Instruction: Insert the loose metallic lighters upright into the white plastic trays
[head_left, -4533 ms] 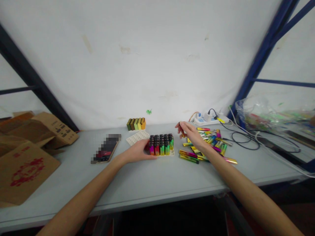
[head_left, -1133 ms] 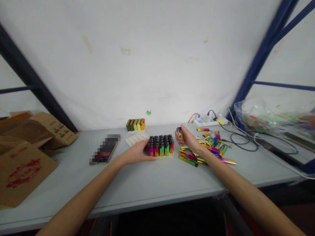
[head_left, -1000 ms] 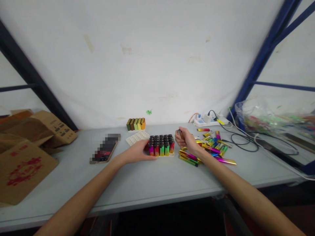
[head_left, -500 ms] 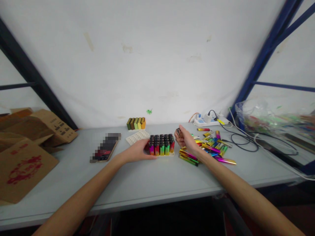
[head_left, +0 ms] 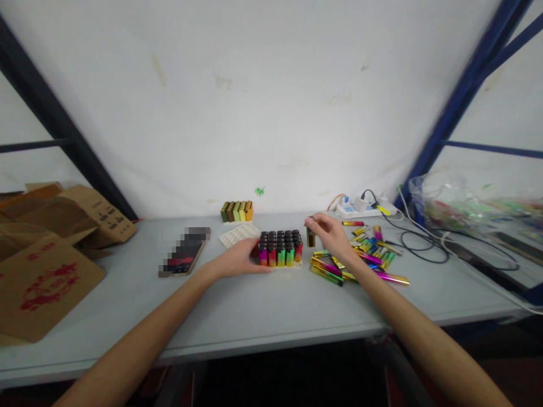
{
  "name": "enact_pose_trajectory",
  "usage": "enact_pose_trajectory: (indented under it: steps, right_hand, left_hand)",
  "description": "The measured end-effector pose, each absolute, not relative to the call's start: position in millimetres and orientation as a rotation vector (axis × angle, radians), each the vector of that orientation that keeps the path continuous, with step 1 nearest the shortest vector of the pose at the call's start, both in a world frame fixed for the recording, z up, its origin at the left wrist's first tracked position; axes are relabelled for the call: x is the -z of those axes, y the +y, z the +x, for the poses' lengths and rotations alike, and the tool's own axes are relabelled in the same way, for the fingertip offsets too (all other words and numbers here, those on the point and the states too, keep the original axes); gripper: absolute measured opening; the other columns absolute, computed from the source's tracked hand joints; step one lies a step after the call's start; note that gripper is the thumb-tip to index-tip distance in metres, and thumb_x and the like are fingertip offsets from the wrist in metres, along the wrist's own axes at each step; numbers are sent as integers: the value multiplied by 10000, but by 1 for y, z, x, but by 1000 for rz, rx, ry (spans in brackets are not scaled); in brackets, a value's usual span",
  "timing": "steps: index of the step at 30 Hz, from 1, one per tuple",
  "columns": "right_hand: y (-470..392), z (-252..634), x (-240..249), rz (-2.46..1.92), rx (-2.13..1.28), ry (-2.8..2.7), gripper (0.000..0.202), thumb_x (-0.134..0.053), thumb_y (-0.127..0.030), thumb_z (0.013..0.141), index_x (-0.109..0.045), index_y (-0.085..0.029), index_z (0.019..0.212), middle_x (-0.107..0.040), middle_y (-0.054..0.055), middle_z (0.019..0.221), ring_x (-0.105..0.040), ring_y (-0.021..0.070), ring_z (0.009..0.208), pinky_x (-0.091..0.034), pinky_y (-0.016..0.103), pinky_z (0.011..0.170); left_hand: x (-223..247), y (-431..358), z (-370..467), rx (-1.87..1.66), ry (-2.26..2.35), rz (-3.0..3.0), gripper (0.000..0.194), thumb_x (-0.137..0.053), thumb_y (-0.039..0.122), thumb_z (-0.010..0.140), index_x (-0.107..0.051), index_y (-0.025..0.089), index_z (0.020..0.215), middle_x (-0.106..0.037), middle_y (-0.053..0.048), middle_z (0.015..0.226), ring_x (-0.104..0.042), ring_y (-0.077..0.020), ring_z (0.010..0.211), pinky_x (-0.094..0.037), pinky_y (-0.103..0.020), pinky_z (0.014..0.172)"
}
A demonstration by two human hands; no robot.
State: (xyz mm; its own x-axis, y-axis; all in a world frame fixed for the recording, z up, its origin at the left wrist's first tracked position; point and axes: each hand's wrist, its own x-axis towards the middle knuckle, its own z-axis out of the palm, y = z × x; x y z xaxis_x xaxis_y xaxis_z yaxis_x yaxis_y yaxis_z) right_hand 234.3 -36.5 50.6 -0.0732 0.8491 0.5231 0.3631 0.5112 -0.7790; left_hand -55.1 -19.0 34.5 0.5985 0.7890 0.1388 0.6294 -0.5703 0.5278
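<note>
Several black-topped, brightly coloured lighters [head_left: 280,249] stand upright in rows on a white tray [head_left: 298,264]. My left hand [head_left: 242,258] grips the left side of this block, thumb along the front and fingers behind. Just right of the block, my right hand [head_left: 328,230] pinches one dark and gold lighter [head_left: 311,236] by its top, holding it upright. Loose shiny lighters [head_left: 326,271] lie in a pile below and right of my right hand. Behind my left hand rests a white dimpled tray [head_left: 238,234].
A second block of lighters [head_left: 237,211] stands near the wall. A phone [head_left: 185,252] lies left, beyond it cardboard boxes [head_left: 63,282]. At the right are a power strip [head_left: 360,208], black cables [head_left: 418,249] and a clear plastic bag [head_left: 445,195].
My right hand has turned, and the lighter in it now hangs upright in view beside the block. My left hand keeps its hold on the block. The whole view has shifted slightly.
</note>
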Motion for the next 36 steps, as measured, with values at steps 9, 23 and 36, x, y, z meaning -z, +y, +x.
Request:
enact_pose_trajectory:
  steps: [9, 23, 36]
  right_hand:
    - [-51, 239, -61, -1009, -510, -2230, 345, -656, -551, 919, -680, -208, 893, -690, 19, 714, -604, 157, 631, -456, 266, 631]
    - [-53, 250, -71, -1075, -522, -2403, 222, -711, -414, 927, -626, -209, 935, -718, 7, 761, -626, 151, 651, -420, 237, 596]
    - [-42, 248, -57, -1126, -354, -2334, 540, -700, -415, 941, -473, -245, 1401, -722, -15, 781, -650, 174, 675, -424, 251, 634]
  left_hand:
    - [-32, -18, -56, -500, 1130, 2425, 687, -805, 636, 696, -661, 169, 1178, -728, -122, 1165, -671, -348, 1067, -527, -426, 926]
    - [-32, -19, -53, -493, 1165, 2354, 629, -797, 600, 735, -657, 162, 1164, -732, -102, 1116, -684, -299, 960, -541, -368, 808]
    - [-35, -4, -42, -384, 1394, 2424, 621, -779, 684, 660, -694, 178, 1009, -725, -40, 817, -644, -234, 724, -412, -278, 612]
